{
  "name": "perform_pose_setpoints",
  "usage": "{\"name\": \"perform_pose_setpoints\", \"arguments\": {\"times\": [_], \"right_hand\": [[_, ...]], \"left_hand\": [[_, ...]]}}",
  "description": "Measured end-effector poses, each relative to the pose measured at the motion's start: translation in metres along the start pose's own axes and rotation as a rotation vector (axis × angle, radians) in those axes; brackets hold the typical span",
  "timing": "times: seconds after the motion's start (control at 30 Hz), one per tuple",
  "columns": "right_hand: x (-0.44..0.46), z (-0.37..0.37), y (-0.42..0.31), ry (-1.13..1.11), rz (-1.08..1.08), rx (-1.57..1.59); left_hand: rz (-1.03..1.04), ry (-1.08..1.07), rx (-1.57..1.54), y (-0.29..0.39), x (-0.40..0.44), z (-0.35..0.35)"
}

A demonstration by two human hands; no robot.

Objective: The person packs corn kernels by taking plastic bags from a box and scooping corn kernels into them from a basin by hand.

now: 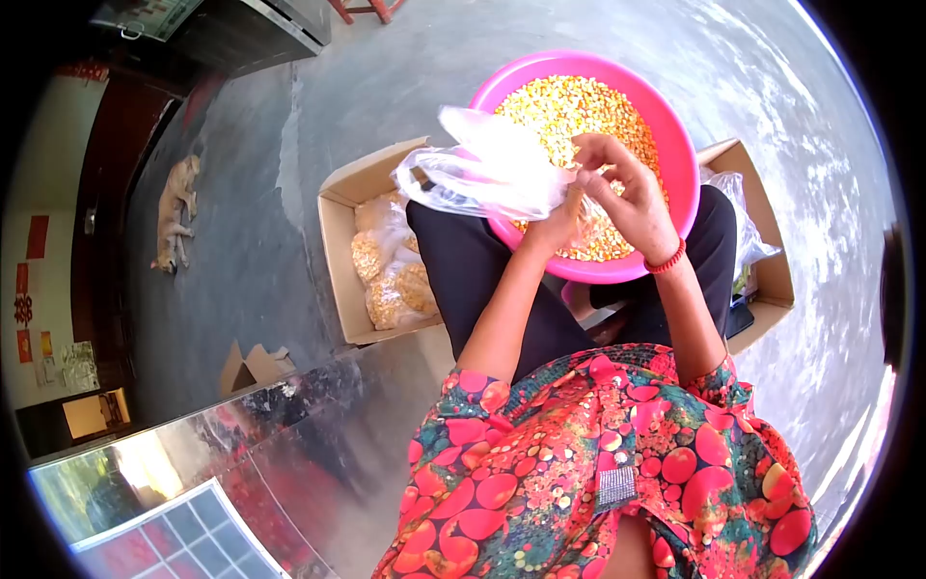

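Clear plastic bags (482, 174), glaring white in the light, spread out from my left hand (557, 224), which is closed on their gathered end. My right hand (632, 203), with a red bead bracelet (667, 258) at its wrist, meets the left one. Its thumb and bent fingers come together at the left fingertips; what they pinch there is too small to make out. Both hands are above a pink basin (688, 174) between my knees, filled with yellow corn kernels (579, 96). The bags hide part of the corn.
Left of my legs, a cardboard box (338, 217) holds several filled plastic bags (391, 280). Another cardboard box (767, 212) with plastic bags (743, 217) stands on the right. A dog (176, 212) lies on the concrete floor (251, 164). A small open carton (256, 367) is at lower left.
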State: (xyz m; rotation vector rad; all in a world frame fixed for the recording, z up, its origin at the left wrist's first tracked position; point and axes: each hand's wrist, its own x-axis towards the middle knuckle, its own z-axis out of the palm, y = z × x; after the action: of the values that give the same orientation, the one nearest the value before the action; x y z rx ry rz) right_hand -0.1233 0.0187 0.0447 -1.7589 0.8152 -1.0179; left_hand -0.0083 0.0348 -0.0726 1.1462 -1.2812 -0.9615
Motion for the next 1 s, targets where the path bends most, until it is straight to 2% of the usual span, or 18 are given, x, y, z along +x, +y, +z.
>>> {"name": "perform_pose_setpoints", "arguments": {"times": [0.03, 0.07, 0.13, 0.17, 0.23, 0.3, 0.37, 0.43, 0.5, 0.57, 0.63, 0.7, 0.8, 0.9, 0.97, 1.0], "right_hand": [[0.001, -0.001, 0.001, 0.079, -0.034, -0.037], [0.001, -0.003, 0.007, 0.111, 0.010, 0.007], [-0.002, -0.011, 0.018, 0.125, 0.080, 0.022], [-0.005, -0.014, 0.026, 0.115, 0.129, 0.002], [-0.014, -0.018, 0.044, 0.117, 0.138, -0.031], [-0.024, -0.022, 0.052, 0.097, 0.178, -0.003], [-0.031, -0.024, 0.059, 0.077, 0.224, 0.036], [-0.037, -0.024, 0.065, 0.078, 0.225, 0.043], [-0.041, -0.024, 0.069, 0.081, 0.223, 0.042], [-0.045, -0.025, 0.068, 0.055, 0.310, 0.044], [-0.051, -0.026, 0.073, 0.045, 0.292, 0.035], [-0.055, -0.026, 0.076, 0.044, 0.324, 0.018], [-0.061, -0.031, 0.077, 0.048, 0.350, -0.037], [-0.065, -0.033, 0.077, 0.066, 0.399, -0.038], [-0.067, -0.033, 0.077, 0.083, 0.427, -0.026], [-0.066, -0.033, 0.077, 0.082, 0.434, -0.041]], "left_hand": [[-0.135, 0.028, -0.186, 0.020, 0.001, -0.004], [-0.126, 0.035, -0.189, 0.034, 0.003, -0.011], [-0.135, -0.010, -0.460, 0.058, 0.002, -0.028], [-0.180, 0.066, -0.574, 0.071, 0.002, -0.036], [-0.283, 0.290, -0.559, 0.087, 0.003, -0.062], [-0.072, 0.384, -0.547, 0.097, 0.004, -0.102], [0.054, 0.525, -0.601, 0.106, -0.001, -0.149], [0.057, 0.722, -0.655, 0.109, -0.010, -0.194], [0.058, 0.816, -0.591, 0.092, -0.024, -0.237], [-0.021, 0.882, -0.491, 0.064, -0.043, -0.267], [-0.142, 0.993, -0.453, 0.029, -0.060, -0.287], [-0.308, 1.015, -0.342, -0.024, -0.082, -0.320], [-0.403, 1.082, -0.272, -0.068, -0.102, -0.346], [-0.359, 1.168, -0.292, -0.111, -0.104, -0.395], [-0.265, 1.087, -0.175, -0.106, -0.091, -0.410], [-0.284, 1.078, -0.098, -0.114, -0.088, -0.425]]}}
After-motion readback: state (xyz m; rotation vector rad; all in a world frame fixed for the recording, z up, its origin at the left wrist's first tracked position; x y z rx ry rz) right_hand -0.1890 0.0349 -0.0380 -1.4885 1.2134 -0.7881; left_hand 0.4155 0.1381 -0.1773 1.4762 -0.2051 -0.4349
